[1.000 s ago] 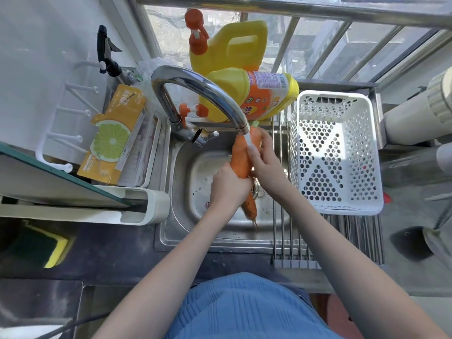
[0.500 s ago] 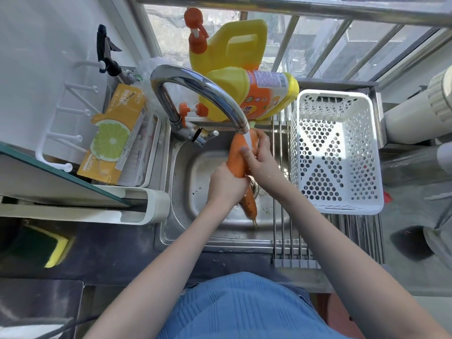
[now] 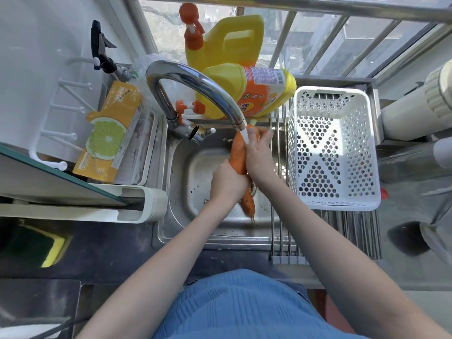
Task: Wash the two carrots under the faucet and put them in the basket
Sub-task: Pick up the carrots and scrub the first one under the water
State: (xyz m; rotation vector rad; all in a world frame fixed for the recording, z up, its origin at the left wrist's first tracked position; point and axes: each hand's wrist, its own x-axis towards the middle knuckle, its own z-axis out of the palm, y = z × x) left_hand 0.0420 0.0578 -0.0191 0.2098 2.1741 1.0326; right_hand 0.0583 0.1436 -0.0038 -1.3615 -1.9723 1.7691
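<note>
I see the left hand (image 3: 227, 182) closed around the middle of a carrot (image 3: 238, 155); the fat top of it sticks out past the hand toward the faucet (image 3: 195, 86), and the thin tip (image 3: 248, 204) hangs out below the hand, over the sink (image 3: 195, 179). The right hand (image 3: 259, 157) is just beside the left hand, touching it; its fingers (image 3: 265, 138) are wrapped on the upper part of the carrots, right under the spout; a thin stream of water (image 3: 244, 137) runs down onto them there. I think there are two carrots pressed side by side, because a bit of orange (image 3: 253, 130) shows behind the right hand's fingers too; I cannot tell for sure where one ends and the other starts.

The white basket (image 3: 367, 152) with holes sits to the right of the right hand, near it but not touching; it rests on a metal rack (image 3: 281, 231) that lies over the sink's right edge; nothing is in the basket. Past the hands, behind the faucet, a yellow bottle (image 3: 244, 89) lies on its side, and a big yellow jug (image 3: 230, 42) stands behind that. Far to the left of the left hand, a yellow sponge (image 3: 52, 250) sits on the dark bench (image 3: 110, 253).
</note>
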